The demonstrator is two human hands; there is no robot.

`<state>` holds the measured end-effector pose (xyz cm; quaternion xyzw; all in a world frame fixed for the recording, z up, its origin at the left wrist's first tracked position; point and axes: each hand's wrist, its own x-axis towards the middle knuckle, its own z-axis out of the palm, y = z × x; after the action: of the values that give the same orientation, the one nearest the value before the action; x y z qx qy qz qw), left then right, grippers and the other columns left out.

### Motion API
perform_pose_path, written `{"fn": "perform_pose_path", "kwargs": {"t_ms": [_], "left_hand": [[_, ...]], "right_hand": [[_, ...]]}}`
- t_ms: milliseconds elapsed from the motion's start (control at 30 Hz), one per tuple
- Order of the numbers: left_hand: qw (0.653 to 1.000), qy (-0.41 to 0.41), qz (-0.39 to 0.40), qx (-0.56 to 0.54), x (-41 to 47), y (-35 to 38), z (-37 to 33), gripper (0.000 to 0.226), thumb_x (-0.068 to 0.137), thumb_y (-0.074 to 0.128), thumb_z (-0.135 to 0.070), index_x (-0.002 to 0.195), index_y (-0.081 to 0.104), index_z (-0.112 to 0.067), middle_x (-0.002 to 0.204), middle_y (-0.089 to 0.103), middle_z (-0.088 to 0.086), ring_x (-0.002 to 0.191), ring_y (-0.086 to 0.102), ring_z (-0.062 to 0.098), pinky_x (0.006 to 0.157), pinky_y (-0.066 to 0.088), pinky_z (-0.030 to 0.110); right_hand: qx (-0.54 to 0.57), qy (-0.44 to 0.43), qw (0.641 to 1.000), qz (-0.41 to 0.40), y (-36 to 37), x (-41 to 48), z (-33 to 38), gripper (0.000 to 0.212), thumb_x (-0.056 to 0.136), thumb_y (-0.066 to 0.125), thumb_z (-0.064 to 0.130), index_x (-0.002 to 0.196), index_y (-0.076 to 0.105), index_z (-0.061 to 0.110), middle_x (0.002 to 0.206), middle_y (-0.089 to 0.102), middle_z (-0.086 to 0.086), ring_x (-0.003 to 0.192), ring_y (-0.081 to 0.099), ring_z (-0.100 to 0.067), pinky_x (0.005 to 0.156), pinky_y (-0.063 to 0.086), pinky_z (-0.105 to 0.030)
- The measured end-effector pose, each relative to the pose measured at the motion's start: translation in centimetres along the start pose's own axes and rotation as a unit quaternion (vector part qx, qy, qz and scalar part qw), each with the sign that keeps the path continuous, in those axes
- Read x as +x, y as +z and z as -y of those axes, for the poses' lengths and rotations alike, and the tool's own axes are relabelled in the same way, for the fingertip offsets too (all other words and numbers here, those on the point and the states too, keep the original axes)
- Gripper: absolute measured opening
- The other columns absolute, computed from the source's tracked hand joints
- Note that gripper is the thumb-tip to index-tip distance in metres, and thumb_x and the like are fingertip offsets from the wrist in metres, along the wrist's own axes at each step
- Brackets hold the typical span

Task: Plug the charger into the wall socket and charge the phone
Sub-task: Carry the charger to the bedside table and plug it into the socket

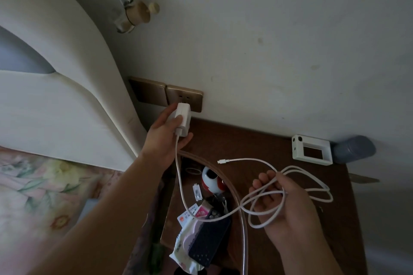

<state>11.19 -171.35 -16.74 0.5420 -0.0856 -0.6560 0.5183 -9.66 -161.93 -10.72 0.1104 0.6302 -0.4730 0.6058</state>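
My left hand [164, 135] grips the white charger block [183, 118] and holds it against the bronze wall socket [185, 98], just above the bedside table. A white cable [181, 176] runs down from the block and across to my right hand [283, 205], which holds several loose loops of it. The cable's free plug end [221, 161] hangs in the air above the table. The phone [210, 238], in a dark case, lies camera side up at the table's front, on a wipes pack.
The dark wooden bedside table [257, 140] carries a white frame-like case [311, 150], a grey cylinder [354, 148], a red-and-white round object [211, 179], cards and a wipes pack [182, 254]. A bronze switch plate [147, 91] adjoins the socket. The padded headboard [67, 96] and floral bedding [44, 185] lie left.
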Motion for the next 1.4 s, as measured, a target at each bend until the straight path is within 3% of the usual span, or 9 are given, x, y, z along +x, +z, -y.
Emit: {"fn": "perform_pose_path", "kwargs": {"t_ms": [167,533,767,1067,1267,1400], "left_hand": [[1.000,0.024,-0.012,0.005,0.3,-0.1,0.5,0.035,0.091,0.059,-0.008,0.105,0.071,-0.038,0.142,0.037,0.007,0.123,0.045,0.031,0.074,0.060,0.035],[0.998,0.053,0.024,-0.013,0.0,-0.3,0.5,0.040,0.093,0.055,-0.008,0.106,0.071,-0.042,0.139,0.038,0.004,0.122,0.046,0.030,0.083,0.060,0.044],[0.997,0.069,-0.006,0.028,0.0,0.5,-0.2,0.037,0.093,0.058,-0.010,0.111,0.068,-0.040,0.142,0.038,0.004,0.124,0.045,0.030,0.079,0.060,0.037],[0.996,0.077,-0.043,0.017,0.3,0.9,0.1,0.032,0.089,0.064,-0.013,0.108,0.069,-0.038,0.118,0.046,-0.006,0.119,0.048,0.027,0.085,0.059,0.039],[0.996,0.066,-0.054,-0.003,0.4,1.2,0.2,0.029,0.088,0.066,-0.012,0.102,0.071,-0.037,0.136,0.045,0.004,0.122,0.049,0.029,0.083,0.059,0.038],[0.997,0.058,-0.055,-0.010,0.5,1.3,0.1,0.029,0.087,0.066,-0.011,0.104,0.071,-0.035,0.137,0.045,0.005,0.122,0.049,0.029,0.083,0.059,0.038]], "right_hand": [[-0.001,-0.001,1.000,-0.003,-0.1,0.0,0.1,0.015,0.092,0.059,0.019,0.102,0.067,0.013,0.095,0.069,-0.009,0.090,0.066,-0.023,0.071,0.051,-0.037],[-0.005,0.001,1.000,-0.019,-0.3,0.0,0.0,0.014,0.092,0.058,0.019,0.102,0.066,0.012,0.095,0.069,-0.009,0.090,0.066,-0.023,0.074,0.051,-0.038],[-0.009,0.011,1.000,-0.020,-0.1,0.1,-0.3,0.018,0.093,0.058,0.020,0.106,0.066,0.013,0.095,0.069,-0.009,0.090,0.066,-0.023,0.069,0.050,-0.037],[-0.002,0.038,0.999,-0.034,0.0,0.1,-0.3,0.020,0.095,0.056,0.023,0.107,0.066,0.012,0.097,0.068,-0.010,0.089,0.065,-0.024,0.068,0.051,-0.039],[0.004,0.039,0.999,-0.037,0.2,0.1,-0.5,0.020,0.095,0.056,0.023,0.108,0.065,0.011,0.096,0.068,-0.010,0.088,0.065,-0.023,0.069,0.051,-0.039],[0.005,0.037,0.999,-0.036,0.4,0.1,-0.5,0.021,0.095,0.055,0.022,0.109,0.065,0.010,0.096,0.068,-0.011,0.088,0.065,-0.023,0.071,0.051,-0.039]]}}
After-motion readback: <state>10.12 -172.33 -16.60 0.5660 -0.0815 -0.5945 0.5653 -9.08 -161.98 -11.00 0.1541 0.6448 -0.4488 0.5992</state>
